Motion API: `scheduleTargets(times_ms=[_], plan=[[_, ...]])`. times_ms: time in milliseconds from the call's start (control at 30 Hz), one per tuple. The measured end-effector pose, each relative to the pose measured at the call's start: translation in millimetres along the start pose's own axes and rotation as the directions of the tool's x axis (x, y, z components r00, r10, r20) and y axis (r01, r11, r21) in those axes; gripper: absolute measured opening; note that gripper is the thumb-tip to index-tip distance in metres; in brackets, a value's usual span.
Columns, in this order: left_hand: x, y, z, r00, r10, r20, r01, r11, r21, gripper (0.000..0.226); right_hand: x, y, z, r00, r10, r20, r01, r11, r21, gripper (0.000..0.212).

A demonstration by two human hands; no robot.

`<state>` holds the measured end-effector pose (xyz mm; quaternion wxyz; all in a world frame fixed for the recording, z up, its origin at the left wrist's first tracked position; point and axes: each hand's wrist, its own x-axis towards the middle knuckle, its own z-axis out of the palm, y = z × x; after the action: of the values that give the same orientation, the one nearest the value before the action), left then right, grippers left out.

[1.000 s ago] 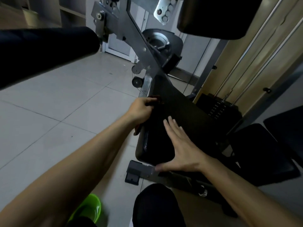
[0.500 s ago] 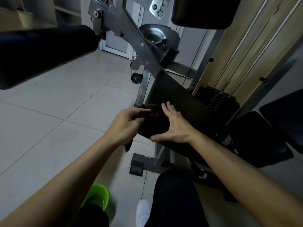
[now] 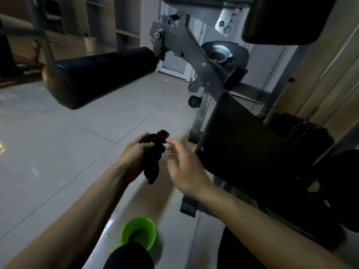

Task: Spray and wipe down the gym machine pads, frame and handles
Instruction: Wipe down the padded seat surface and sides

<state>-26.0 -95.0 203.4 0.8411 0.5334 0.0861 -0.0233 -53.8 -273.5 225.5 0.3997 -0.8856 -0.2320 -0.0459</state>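
Note:
My left hand [image 3: 134, 154] grips a dark cloth [image 3: 154, 158] bunched in its fingers, held in the air left of the machine's flat black pad [image 3: 250, 144]. My right hand [image 3: 184, 167] hovers just right of the cloth with its fingers loose and blurred; it holds nothing that I can see. Neither hand touches the pad. A black roller pad [image 3: 97, 74] sticks out at the upper left from the grey steel frame arm [image 3: 196, 51]. Another black pad [image 3: 291, 18] hangs at the top right.
A green bucket [image 3: 138, 232] stands on the tiled floor [image 3: 58, 148] below my hands, beside my dark-clad knee. The weight stack [image 3: 299, 131] and its guide rods rise at the right. Shelving lines the far wall at upper left.
Both hands have come off the flat pad and moved left and toward me. The left hand carried the cloth away with it. The view has swung left and down, showing more floor and bucket.

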Motion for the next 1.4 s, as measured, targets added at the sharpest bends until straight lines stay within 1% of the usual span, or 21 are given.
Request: scheduleTargets(times_ms=[33, 67, 133, 167, 200, 233, 300, 400, 500, 633, 767, 867, 933, 967, 1033, 1100, 1167, 1233, 1300, 1333, 1400], plan=[[-4, -1, -5, 1.0, -0.009, -0.013, 0.009, 1.0, -0.019, 0.037, 5, 11, 22, 0.982, 0.173, 0.075, -0.184, 0.965, 0.185, 0.051], [-8, -1, -8, 0.999, -0.022, -0.045, 0.019, 0.998, -0.067, 0.034, 11, 27, 44, 0.921, 0.348, 0.174, -0.389, 0.833, 0.393, 0.044], [-13, -8, -8, 0.997, -0.067, -0.047, 0.061, 0.991, -0.122, 0.034, 18, 52, 73, 0.704, 0.546, 0.454, -0.673, 0.307, 0.673, 0.044], [-10, -17, -18, 0.994, -0.073, -0.075, 0.066, 0.993, -0.097, 0.038, 23, 68, 97, 0.615, 0.504, 0.606, -0.718, 0.04, 0.695, 0.064], [-9, -25, -21, 0.995, -0.08, -0.057, 0.079, 0.997, -0.022, 0.043, 17, 74, 105, 0.573, 0.439, 0.692, -0.723, -0.128, 0.679, 0.083], [-10, -31, -24, 0.997, -0.069, -0.031, 0.072, 0.993, 0.095, 0.047, 11, 74, 110, 0.578, 0.371, 0.727, -0.704, -0.225, 0.674, 0.091], [-5, -54, -37, 0.999, -0.042, -0.005, 0.04, 0.912, 0.409, 0.045, 2, 85, 124, 0.618, 0.243, 0.748, -0.696, -0.273, 0.664, 0.08], [-2, -79, -56, 0.995, -0.03, 0.093, -0.058, 0.579, 0.813, 0.044, 1, 119, 142, 0.604, 0.177, 0.777, -0.722, -0.289, 0.628, 0.071], [-1, -103, -71, 0.979, -0.142, 0.149, -0.096, 0.326, 0.94, 0.049, -3, 140, 146, 0.501, 0.193, 0.844, -0.818, -0.211, 0.534, 0.064], [-3, -147, -88, 0.983, -0.107, 0.151, -0.094, 0.417, 0.904, 0.05, -10, 164, 160, 0.396, 0.226, 0.89, -0.868, -0.223, 0.443, 0.032], [-19, -186, -102, 0.974, 0.066, 0.216, -0.222, 0.472, 0.853, 0.062, -11, 172, 174, 0.36, 0.308, 0.881, -0.863, -0.249, 0.439, 0.034], [-20, -199, -114, 0.93, 0.238, 0.279, -0.347, 0.33, 0.878, 0.051, -15, 176, 180, 0.338, 0.283, 0.898, -0.886, -0.227, 0.405, 0.036], [-15, -207, -117, 0.907, 0.313, 0.282, -0.351, 0.192, 0.916, 0.037, -17, 173, 186, 0.356, 0.309, 0.882, -0.909, -0.104, 0.404, 0.04], [-13, -213, -117, 0.91, 0.339, 0.24, -0.321, 0.207, 0.924, 0.031, -18, 172, 193, 0.371, 0.379, 0.848, -0.914, -0.012, 0.405, 0.045], [-6, -227, -117, 0.938, 0.333, 0.099, -0.22, 0.349, 0.911, 0.021, -18, 170, 204, 0.48, 0.541, 0.691, -0.877, 0.288, 0.384, 0.064], [1, -242, -120, 0.962, 0.242, -0.124, -0.02, 0.52, 0.854, 0.015, -23, 170, 212, 0.668, 0.545, 0.507, -0.706, 0.68, 0.199, 0.07], [6, -251, -125, 0.933, -0.027, -0.358, 0.251, 0.76, 0.599, 0.019, -32, 177, 219, 0.768, 0.474, 0.431, -0.538, 0.842, 0.031, 0.057], [6, -258, -128, 0.866, -0.232, -0.443, 0.426, 0.806, 0.41, 0.025, -42, 183, 227, 0.782, 0.446, 0.436, -0.498, 0.867, 0.007, 0.042], [2, -273, -134, 0.877, -0.11, -0.467, 0.403, 0.697, 0.593, 0.019, -50, 188, 243, 0.755, 0.478, 0.449, -0.548, 0.836, 0.033, 0.034], [-3, -279, -134, 0.893, 0.015, -0.449, 0.362, 0.568, 0.739, 0.02, -51, 187, 251, 0.705, 0.545, 0.454, -0.647, 0.756, 0.098, 0.032], [-19, -283, -136, 0.929, 0.268, -0.257, 0.167, 0.316, 0.934, 0.031, -47, 184, 261, 0.491, 0.672, 0.554, -0.868, 0.43, 0.247, 0.029]])
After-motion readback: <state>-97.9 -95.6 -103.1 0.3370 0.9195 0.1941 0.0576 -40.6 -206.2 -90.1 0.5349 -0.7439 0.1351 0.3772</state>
